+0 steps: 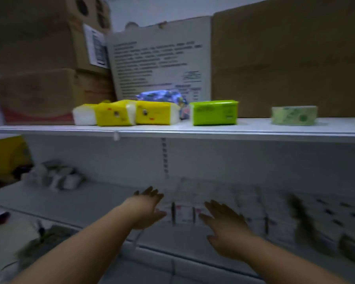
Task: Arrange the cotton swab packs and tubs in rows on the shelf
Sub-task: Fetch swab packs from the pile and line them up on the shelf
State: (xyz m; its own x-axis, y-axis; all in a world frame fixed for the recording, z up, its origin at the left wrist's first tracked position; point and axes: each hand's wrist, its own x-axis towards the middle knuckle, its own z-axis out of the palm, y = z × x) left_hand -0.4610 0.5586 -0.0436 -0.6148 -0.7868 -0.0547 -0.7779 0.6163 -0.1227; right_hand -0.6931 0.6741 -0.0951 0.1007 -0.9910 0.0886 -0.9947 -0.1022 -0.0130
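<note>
The frame is blurred by motion. Several clear cotton swab packs (183,213) stand in rows on the lower white shelf (94,199), stretching to the right. My left hand (147,208) is flat and open at the left end of the front row. My right hand (223,220) is open, fingers spread, just right of the same packs. Neither hand holds anything. A loose pile of small white packs or tubs (57,177) sits at the back left of the shelf, too blurred to tell apart.
The upper shelf (172,131) carries yellow tissue packs (127,112), a green pack (213,112), a pale green tub (294,115) and cardboard boxes (285,62) behind. Darker packaged goods (336,218) fill the lower shelf's right end.
</note>
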